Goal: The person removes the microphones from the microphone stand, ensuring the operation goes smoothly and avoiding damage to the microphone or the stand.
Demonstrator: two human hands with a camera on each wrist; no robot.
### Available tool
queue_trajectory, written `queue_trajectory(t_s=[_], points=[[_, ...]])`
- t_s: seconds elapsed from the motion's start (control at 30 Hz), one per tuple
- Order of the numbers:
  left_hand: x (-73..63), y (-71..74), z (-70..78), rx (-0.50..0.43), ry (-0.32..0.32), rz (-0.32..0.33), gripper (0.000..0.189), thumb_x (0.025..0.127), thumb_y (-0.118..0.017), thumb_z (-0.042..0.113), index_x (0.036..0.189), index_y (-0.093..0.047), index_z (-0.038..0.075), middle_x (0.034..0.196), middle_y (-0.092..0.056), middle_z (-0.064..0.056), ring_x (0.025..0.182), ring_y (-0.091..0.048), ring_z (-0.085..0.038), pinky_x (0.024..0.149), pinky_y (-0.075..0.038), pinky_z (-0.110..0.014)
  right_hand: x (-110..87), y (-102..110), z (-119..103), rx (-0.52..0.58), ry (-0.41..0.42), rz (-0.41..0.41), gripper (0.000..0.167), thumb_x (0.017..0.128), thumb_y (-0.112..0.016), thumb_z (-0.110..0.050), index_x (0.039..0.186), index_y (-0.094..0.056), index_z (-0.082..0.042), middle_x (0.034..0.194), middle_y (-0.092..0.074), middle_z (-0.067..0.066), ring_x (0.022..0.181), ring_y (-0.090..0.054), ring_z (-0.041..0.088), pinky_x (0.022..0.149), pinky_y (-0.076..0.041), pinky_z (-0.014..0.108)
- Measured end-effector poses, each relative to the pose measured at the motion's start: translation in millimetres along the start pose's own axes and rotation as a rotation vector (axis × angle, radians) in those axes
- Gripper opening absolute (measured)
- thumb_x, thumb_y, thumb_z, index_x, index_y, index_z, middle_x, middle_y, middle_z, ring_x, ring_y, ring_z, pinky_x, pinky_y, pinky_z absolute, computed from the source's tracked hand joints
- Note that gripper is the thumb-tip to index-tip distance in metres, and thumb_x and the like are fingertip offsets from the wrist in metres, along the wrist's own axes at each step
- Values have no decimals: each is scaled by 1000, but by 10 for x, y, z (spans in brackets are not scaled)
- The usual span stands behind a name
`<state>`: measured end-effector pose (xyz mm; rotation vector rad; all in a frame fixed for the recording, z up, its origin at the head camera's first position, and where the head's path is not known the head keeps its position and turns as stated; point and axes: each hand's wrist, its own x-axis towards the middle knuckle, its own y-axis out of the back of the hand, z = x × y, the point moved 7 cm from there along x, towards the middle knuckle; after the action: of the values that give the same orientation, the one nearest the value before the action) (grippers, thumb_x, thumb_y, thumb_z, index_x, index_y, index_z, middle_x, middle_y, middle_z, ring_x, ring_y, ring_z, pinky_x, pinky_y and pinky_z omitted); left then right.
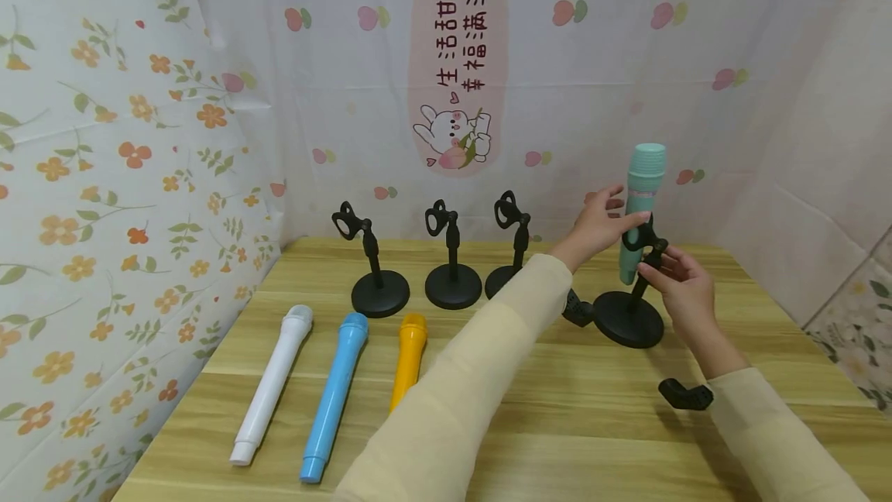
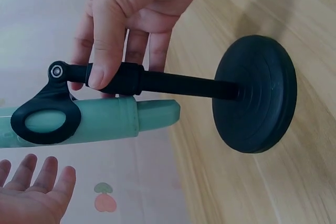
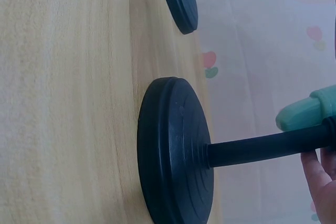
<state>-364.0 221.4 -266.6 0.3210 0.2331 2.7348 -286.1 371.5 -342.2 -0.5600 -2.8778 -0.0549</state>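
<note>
In the head view a mint-green microphone (image 1: 646, 169) stands upright in the clip of a black microphone stand (image 1: 629, 320) at the right. My right hand (image 1: 686, 289) grips this stand's post below the clip; the left wrist view shows its thumb (image 2: 107, 51) and fingers around the collar. Beside the microphone is my left hand (image 1: 599, 223), its fingers extended and relaxed. In the left wrist view those fingers (image 2: 44, 182) are apart from the microphone; whether the thumb touches it is unclear. The clip (image 2: 47, 116) encircles the microphone's handle, whose narrower tail end sticks out.
Three more black stands, left (image 1: 379, 293), middle (image 1: 453, 285) and right (image 1: 519, 242), line the table's back. White (image 1: 272, 386), blue (image 1: 334, 397) and orange (image 1: 409, 355) microphones lie in front. My left sleeve (image 1: 460, 393) partly covers the orange one. A printed cloth (image 1: 320, 99) hangs behind.
</note>
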Motion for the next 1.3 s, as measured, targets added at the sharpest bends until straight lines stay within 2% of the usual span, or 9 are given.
queue_trajectory(t_s=[0.2, 0.5, 0.7, 0.9, 1.3], points=[[1, -26, -27, -22, -2, 14, 58, 92, -70, 27, 144, -45, 20, 130, -57, 3, 115, -56, -9, 89, -51, -30, -13, -17, 19, 35, 3, 11, 42, 85, -77, -12, 125, -64, -17, 101, -60, -9, 95, -55, 3, 74, -46, 7], [-36, -90, -28, 5, 11, 40, 53, 93, -68, 27, 141, -49, 22, 127, -60, 5, 113, -57, -8, 86, -52, -29, -33, -4, 25, 2, 5, 53, 42, 85, -76, -12, 126, -65, -15, 97, -63, -12, 93, -55, 2, 72, -46, 7], [-43, -69, -23, 7, 6, 60, 49, 93, -67, 25, 140, -51, 22, 124, -61, 5, 110, -58, -7, 83, -52, -26, -14, -10, 28, 51, 22, 51, 38, 86, -75, -8, 122, -66, -15, 97, -64, -10, 91, -58, 3, 73, -49, 9], [-39, -27, -48, -5, 4, 99, 41, 94, -67, 22, 134, -57, 21, 118, -65, 4, 103, -62, -8, 79, -53, -24, -6, -23, 26, 25, 28, 42, 35, 86, -75, -7, 119, -67, -13, 94, -65, -9, 86, -61, 1, 72, -49, 9], [-54, 12, -38, -12, -11, 111, 40, 93, -68, 22, 132, -59, 20, 115, -65, 4, 100, -63, -7, 76, -53, -23, -13, -26, -19, 37, 21, 60, 30, 86, -74, -5, 113, -69, -16, 92, -65, -10, 85, -61, 0, 72, -49, 10]])
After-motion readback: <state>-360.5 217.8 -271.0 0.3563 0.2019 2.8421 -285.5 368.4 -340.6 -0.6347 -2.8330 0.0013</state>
